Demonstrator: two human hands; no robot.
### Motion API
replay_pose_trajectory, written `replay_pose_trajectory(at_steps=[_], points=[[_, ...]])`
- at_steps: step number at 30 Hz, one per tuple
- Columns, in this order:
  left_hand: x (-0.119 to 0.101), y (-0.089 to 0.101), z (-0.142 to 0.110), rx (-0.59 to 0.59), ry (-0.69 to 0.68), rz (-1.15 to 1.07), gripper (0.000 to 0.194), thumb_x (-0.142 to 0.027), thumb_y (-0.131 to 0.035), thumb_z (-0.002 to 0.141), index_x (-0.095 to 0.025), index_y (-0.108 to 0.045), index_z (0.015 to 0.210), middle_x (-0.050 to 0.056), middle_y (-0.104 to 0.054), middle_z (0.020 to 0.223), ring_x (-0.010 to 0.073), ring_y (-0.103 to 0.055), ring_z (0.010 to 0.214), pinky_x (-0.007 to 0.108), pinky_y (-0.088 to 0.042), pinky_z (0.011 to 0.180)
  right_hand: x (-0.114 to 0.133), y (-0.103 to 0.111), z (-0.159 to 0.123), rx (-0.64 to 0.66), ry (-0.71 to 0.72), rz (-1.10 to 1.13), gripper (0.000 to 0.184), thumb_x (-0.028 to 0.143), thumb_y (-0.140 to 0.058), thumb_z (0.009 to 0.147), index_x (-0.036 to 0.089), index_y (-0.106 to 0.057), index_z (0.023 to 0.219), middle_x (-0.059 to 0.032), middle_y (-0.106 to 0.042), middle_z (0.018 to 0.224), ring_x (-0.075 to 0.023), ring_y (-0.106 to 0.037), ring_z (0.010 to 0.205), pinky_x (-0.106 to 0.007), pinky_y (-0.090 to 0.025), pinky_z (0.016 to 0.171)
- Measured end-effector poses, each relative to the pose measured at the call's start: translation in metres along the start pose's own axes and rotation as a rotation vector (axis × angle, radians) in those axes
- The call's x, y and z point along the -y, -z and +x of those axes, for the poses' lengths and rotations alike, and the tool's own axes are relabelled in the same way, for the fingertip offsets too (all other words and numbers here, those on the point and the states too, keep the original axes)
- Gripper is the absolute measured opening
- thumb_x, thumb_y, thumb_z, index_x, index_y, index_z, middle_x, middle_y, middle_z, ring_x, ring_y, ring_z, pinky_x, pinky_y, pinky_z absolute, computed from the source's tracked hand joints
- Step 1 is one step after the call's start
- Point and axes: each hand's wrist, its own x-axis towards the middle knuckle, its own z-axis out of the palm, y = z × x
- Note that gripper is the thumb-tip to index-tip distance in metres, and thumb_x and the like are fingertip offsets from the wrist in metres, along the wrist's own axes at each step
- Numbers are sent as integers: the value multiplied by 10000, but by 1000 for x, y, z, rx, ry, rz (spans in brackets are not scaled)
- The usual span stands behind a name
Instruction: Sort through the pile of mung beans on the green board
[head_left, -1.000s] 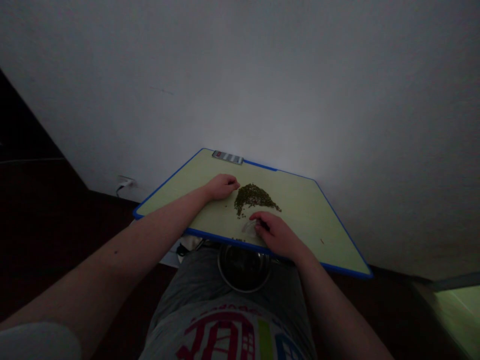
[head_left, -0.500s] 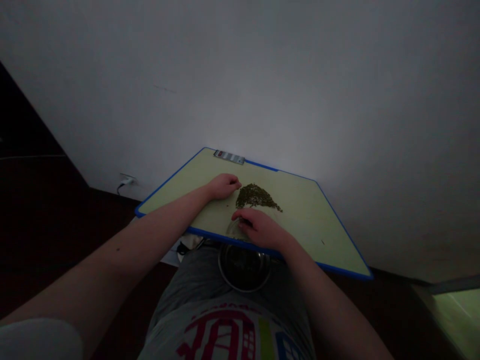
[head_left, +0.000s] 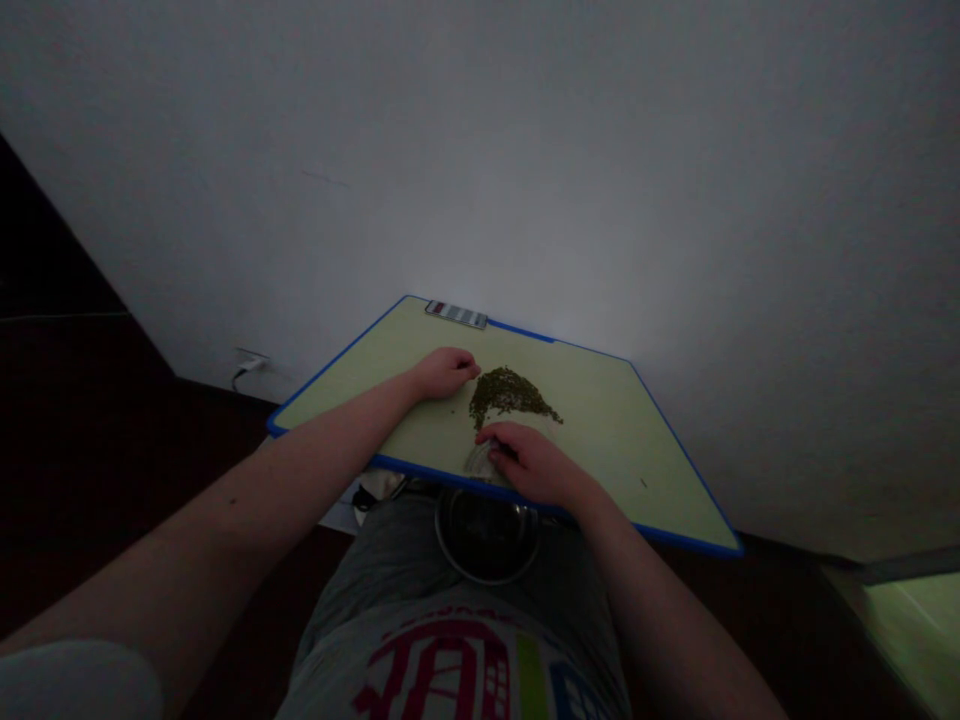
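Observation:
A heap of small green grains, like mung beans, lies mid-board on the pale yellow board with a blue rim. My left hand rests just left of the heap, its fingers curled closed; whatever they may hold is hidden. In front of the heap, close to the near rim, my right hand grips a clear, curved, lid-like plastic piece low against the board. Below the near rim, a metal bowl sits at my lap, its inside dark.
A phone lies at the board's back edge, beside the white wall. A small dark bit lies on the right part of the board. At lower left on the wall, a plug sits in a socket.
My right hand swept left and toward the near rim with the clear plastic piece, then shifted slightly back right. Stray grains before the heap moved toward the rim. My left hand stayed put.

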Motion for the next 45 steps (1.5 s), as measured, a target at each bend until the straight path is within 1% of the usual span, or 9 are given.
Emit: replay_pose_trajectory(at_steps=[5, 15, 23, 29, 36, 41, 45], points=[[-1, 1, 0, 11, 8, -27, 305, -379, -428, 760, -145, -582, 638, -15, -485, 527, 99, -393, 532, 235, -263, 520, -2, 2, -5, -20, -6, -8, 295, 95, -465, 775, 177, -550, 1045, -64, -589, 1040, -162, -513, 947, -309, -378, 847], [0, 0, 0, 2, -6, -14, 313, -384, -426, 760, -147, -580, 626, -19, -468, 512, 102, -395, 528, 239, -271, 522, -4, 4, -14, -31, -40, -4, 297, 84, -457, 773, 181, -548, 1038, -63, -593, 1011, -167, -520, 930, -313, -384, 836], [1, -1, 1, 3, -8, 6, 315, -381, -428, 764, -143, -597, 646, -10, -497, 533, 105, -408, 538, 239, -283, 532, -4, 6, -22, -47, -95, -4, 291, 102, -451, 786, 188, -541, 1049, -59, -588, 1006, -165, -515, 926, -317, -382, 834], [2, -2, 0, 6, 2, -22, 319, -388, -424, 765, -145, -578, 630, -16, -474, 519, 102, -402, 538, 234, -272, 519, -6, 6, -28, -55, -117, -4, 284, 110, -453, 788, 188, -543, 1047, -63, -580, 1023, -169, -508, 936, -322, -377, 838], [2, -1, -1, -1, 7, -35, 306, -388, -431, 759, -149, -574, 632, -17, -480, 524, 101, -401, 544, 234, -284, 533, -9, 6, -34, -84, -142, -12, 264, 132, -439, 806, 192, -535, 1044, -57, -585, 979, -164, -516, 900, -314, -386, 817], [2, -2, 0, -2, 8, -29, 310, -391, -434, 755, -148, -578, 627, -15, -484, 521, 101, -398, 536, 237, -281, 523, -13, 7, -30, -110, -165, -56, 270, 132, -446, 802, 185, -536, 1052, -65, -588, 998, -168, -514, 908, -323, -384, 819], [3, -2, 0, -8, -9, -30, 311, -390, -432, 759, -148, -579, 630, -15, -483, 526, 102, -399, 544, 235, -282, 525, -11, 5, -20, -122, -135, -77, 287, 103, -451, 784, 172, -540, 1048, -71, -591, 980, -168, -513, 898, -318, -383, 808]])
